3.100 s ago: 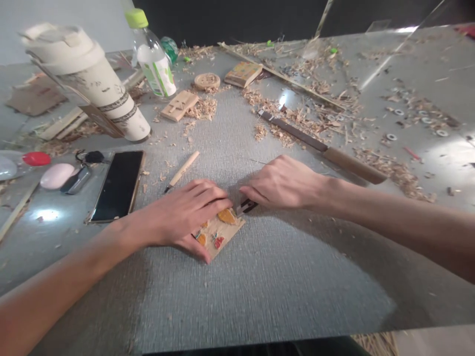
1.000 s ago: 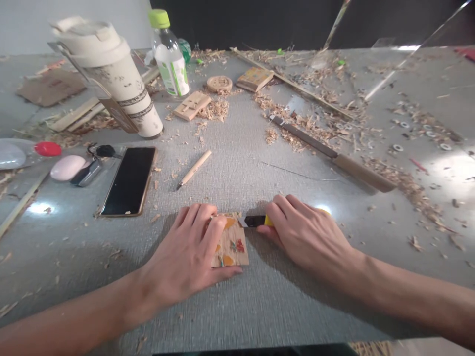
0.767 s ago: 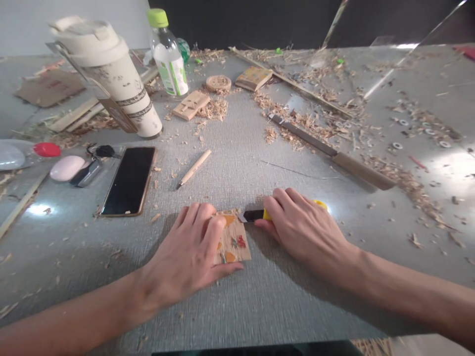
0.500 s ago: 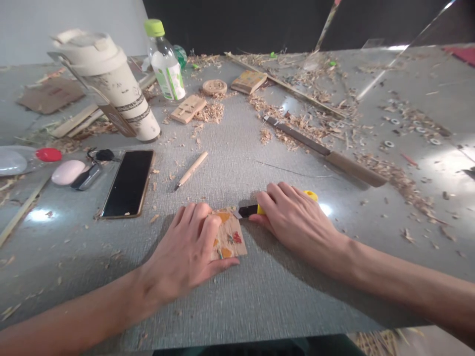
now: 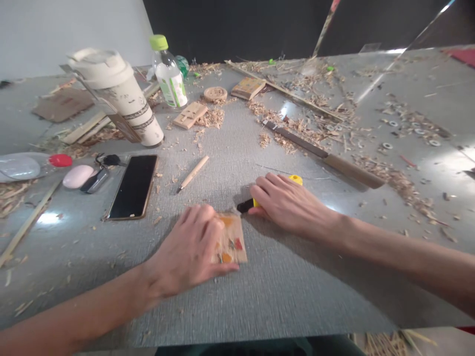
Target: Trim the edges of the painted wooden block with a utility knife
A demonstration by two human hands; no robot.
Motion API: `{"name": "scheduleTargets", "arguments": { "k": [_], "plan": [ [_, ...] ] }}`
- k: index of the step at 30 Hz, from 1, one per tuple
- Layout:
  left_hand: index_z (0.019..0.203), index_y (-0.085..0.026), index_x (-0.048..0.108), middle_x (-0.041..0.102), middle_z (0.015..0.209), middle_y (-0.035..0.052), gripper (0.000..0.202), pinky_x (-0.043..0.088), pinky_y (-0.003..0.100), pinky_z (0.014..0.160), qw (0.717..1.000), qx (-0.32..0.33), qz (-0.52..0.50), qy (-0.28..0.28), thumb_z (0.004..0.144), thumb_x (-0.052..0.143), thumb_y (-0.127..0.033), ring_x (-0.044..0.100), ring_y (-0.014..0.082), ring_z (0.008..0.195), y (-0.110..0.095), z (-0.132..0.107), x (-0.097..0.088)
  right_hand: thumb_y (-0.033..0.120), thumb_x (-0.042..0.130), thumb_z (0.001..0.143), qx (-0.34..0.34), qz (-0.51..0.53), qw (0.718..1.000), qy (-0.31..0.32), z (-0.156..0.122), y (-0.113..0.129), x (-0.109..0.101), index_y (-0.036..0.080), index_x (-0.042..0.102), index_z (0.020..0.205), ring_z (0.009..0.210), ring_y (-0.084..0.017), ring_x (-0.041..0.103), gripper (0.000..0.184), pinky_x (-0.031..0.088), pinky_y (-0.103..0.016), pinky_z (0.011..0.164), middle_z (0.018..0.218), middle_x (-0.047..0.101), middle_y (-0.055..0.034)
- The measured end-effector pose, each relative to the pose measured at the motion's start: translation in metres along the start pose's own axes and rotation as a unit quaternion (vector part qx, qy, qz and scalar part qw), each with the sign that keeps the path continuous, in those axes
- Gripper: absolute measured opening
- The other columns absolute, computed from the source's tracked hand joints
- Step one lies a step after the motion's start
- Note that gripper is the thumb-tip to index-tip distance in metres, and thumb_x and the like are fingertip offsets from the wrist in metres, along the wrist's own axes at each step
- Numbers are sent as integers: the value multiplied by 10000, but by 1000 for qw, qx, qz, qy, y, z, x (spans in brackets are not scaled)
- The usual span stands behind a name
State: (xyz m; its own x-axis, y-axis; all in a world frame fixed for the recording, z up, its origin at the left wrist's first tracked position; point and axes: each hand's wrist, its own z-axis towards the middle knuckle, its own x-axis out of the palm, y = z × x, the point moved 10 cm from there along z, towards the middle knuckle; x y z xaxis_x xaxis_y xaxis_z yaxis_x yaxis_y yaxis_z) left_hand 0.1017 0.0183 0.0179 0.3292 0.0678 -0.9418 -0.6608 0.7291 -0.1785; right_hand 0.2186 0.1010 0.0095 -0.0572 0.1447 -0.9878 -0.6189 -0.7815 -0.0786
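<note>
Gripping sq. painted pale-wood tile (image 5: 236, 230) w/ L hand (image 5: 196, 244) on grey table (image 5: 289, 296); clutching yellow-black plastic cutter (image 5: 245, 205) in R hand (image 5: 280, 200), tip nr far-R corner. Prob. partway thru edgework, colour already on; can't tell amt left.

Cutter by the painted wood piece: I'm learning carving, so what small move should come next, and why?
Perhaps one light stroke at the far right corner of the painted wood piece, away from the left hand: the right hand holds the cutter with its tip by that corner, and the left hand grips the piece.
</note>
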Motion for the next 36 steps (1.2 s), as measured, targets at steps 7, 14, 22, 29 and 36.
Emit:
{"name": "scheduleTargets", "arguments": {
  "k": [7, 14, 22, 29, 36],
  "plan": [
    [1074, -190, 587, 691, 1098, 163, 656, 578, 477, 743, 1000, 6, 4, -6, 900, 731, -806, 638, 305, 897, -7, -8, 0, 531, 300, 1190, 106, 40, 993, 19, 2, -74, -8, 216, 594, 1005, 846, -251, 598, 469, 355, -380, 673, 957, 678, -108],
    [1323, -139, 600, 672, 1167, 198, 670, 597, 514, 828, 998, 17, 56, -27, 1078, 456, -746, 651, 345, 1014, 5, 4, -5, 546, 316, 1190, 51, 113, 992, 25, -37, -37, -12, 215, 583, 931, 718, -186, 520, 498, 324, -347, 635, 896, 650, -64],
    [1433, -109, 623, 613, 1398, 309, 605, 635, 625, 977, 985, -14, 171, 15, 1024, 659, -553, 665, 458, 1239, -19, -1, -16, 548, 333, 1191, 45, 72, 996, 21, -48, -11, -8, 174, 610, 974, 763, -186, 592, 513, 245, -334, 560, 932, 659, -66],
    [1558, -142, 534, 565, 1483, 332, 544, 671, 617, 965, 982, -43, 181, 13, 1114, 531, -457, 659, 486, 1352, -13, -15, -4, 558, 352, 1182, 56, 43, 997, 27, -45, -3, -4, 175, 620, 975, 782, -198, 579, 512, 264, -327, 565, 954, 647, -77],
    [1424, -172, 649, 678, 1319, 273, 505, 706, 551, 904, 983, -22, 184, 15, 1084, 620, -544, 742, 412, 1219, -10, -9, -10, 558, 290, 1187, 92, 11, 996, -9, -33, -1, -12, 176, 656, 884, 755, -218, 616, 610, 275, -335, 586, 868, 667, -81]
  ]
}}
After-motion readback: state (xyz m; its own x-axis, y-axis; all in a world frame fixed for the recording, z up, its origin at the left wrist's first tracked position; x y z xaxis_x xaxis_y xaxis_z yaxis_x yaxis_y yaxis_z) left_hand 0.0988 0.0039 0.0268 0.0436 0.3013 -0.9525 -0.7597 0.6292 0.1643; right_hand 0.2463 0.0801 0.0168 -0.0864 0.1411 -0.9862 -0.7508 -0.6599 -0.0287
